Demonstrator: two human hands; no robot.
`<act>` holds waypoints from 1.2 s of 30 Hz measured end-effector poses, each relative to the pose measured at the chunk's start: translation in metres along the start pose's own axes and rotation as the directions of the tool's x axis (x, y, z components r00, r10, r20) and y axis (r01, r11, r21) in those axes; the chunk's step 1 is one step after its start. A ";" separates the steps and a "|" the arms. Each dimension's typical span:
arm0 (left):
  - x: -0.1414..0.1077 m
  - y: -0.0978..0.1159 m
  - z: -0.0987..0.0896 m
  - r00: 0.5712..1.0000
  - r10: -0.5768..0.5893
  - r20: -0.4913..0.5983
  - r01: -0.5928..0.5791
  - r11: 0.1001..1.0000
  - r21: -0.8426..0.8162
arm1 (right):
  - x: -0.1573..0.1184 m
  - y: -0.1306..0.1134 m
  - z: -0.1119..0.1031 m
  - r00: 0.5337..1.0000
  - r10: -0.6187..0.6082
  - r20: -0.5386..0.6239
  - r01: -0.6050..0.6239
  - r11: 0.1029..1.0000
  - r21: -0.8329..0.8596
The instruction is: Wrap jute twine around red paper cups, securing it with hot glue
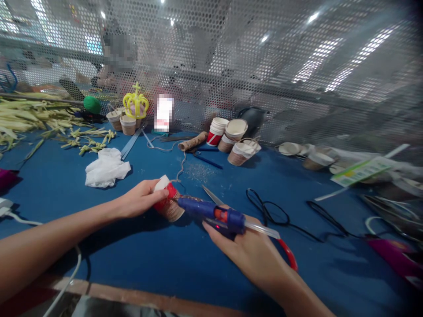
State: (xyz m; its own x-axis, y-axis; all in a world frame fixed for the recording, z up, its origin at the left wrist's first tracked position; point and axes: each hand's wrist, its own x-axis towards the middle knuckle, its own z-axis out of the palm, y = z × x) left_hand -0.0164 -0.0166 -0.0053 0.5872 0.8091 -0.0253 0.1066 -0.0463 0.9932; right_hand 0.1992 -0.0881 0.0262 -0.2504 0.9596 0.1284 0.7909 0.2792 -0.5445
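Note:
My left hand [145, 199] grips a red and white paper cup [165, 193], which lies tilted and is partly wrapped in brown twine. Twine [182, 167] trails from the cup back toward a twine-wound roll [193, 141]. In my right hand [247, 246] is a blue hot glue gun [201, 208], a clear glue stick [261, 229] poking from its rear. Its nozzle meets the wrapped part of the cup; whether it touches is unclear. A scissor blade [211, 193] and a red handle [289, 254] show around my right hand; I cannot tell whether it holds them too.
Twine-wrapped cups [243, 152] and stacked red-white cups [218, 131] stand at the back. Crumpled white tissue [107, 168] lies left, near pale husk strips [33, 116]. A black cord [277, 218] loops at right, and a white cable [77, 259] crosses the front edge. Perforated metal [198, 66] rises behind.

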 end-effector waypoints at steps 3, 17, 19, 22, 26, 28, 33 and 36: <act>0.000 -0.001 0.000 1.000 -0.005 0.022 0.006 1.000 -0.016 | -0.001 0.000 0.001 1.000 0.006 0.027 -0.007 0.999 0.031; -0.001 -0.002 -0.001 1.000 -0.028 -0.012 0.029 0.998 0.055 | 0.008 -0.003 -0.005 0.976 0.216 0.005 -0.213 0.963 0.165; -0.001 -0.002 -0.001 0.999 -0.029 -0.013 0.030 0.997 0.066 | 0.009 -0.003 -0.005 0.966 0.257 0.014 -0.255 0.946 0.200; -0.001 -0.002 -0.001 0.999 -0.031 -0.014 0.032 0.998 0.055 | 0.012 -0.004 -0.006 0.962 0.273 0.033 -0.273 0.938 0.214; -0.001 -0.001 -0.001 0.999 -0.037 0.000 0.037 0.999 0.028 | 0.012 -0.007 -0.006 0.960 0.279 0.012 -0.275 0.938 0.212; -0.001 -0.001 -0.001 0.999 -0.039 -0.004 0.039 0.998 0.041 | 0.009 -0.007 -0.005 0.960 0.279 0.003 -0.273 0.938 0.214; 0.000 0.001 -0.001 1.000 -0.028 -0.010 0.029 0.998 0.055 | 0.006 -0.005 -0.004 0.985 0.171 -0.004 -0.169 0.979 0.113; 0.000 0.001 0.000 1.000 -0.010 0.006 0.010 1.000 0.023 | 0.005 -0.006 -0.005 0.997 0.075 -0.027 -0.074 0.996 0.053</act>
State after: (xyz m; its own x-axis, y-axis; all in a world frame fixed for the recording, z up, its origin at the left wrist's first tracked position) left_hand -0.0164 -0.0166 -0.0040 0.5907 0.8061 -0.0357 0.1303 -0.0517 0.9901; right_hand 0.1961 -0.0845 0.0339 -0.1747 0.9785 0.1095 0.7763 0.2053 -0.5960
